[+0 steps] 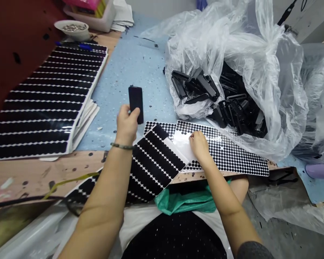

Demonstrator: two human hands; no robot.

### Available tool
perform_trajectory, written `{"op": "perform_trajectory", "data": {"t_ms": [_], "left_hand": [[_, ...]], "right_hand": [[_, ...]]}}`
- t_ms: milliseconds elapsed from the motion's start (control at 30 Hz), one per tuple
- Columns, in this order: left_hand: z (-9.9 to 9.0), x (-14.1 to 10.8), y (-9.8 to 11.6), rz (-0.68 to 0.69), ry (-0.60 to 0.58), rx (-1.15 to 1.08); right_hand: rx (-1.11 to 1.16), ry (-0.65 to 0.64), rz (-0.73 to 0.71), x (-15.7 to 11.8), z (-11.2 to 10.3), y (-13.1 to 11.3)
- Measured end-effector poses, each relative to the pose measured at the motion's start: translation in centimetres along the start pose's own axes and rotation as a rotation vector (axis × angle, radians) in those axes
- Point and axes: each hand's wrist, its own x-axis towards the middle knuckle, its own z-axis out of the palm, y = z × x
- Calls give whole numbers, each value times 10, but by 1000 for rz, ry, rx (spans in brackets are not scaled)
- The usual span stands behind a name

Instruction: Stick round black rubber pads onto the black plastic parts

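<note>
speckled blue sheet [116, 72] over wooden table [40, 174]

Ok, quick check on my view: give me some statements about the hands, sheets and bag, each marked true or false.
The left hand holds a flat black piece. True.
The right hand holds a blue pen. False: the blue pen lies at the far end of the large sheet stack; the right hand's fingers are at a dotted sheet.
The bag is closed over its black parts. False: it gapes open, with them showing.
The bracelet is on the left wrist. True.
</note>
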Motion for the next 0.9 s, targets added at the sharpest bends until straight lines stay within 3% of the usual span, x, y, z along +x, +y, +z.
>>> {"op": "perform_trajectory", "data": {"t_ms": [100, 233, 400, 467, 633, 900], "left_hand": [[11, -38, -7, 1, 59, -60], [38, -88, -12, -154, -74, -245], [56, -114, -18, -205, -168, -308], [58, -117, -20, -179, -159, -318], [60, -121, -24, -131, -143, -323], [60, -125, -27, -105, -122, -307]], "right_hand": [[37, -22, 37, 5, -2, -7], [148, -45, 7, -2, -8, -11], [890, -137, -17, -26, -10, -26], [996, -160, -46, -34, -11, -34], [887, -49, -122, -40, -10, -48], [754, -29, -174, -41, -5, -49]]}}
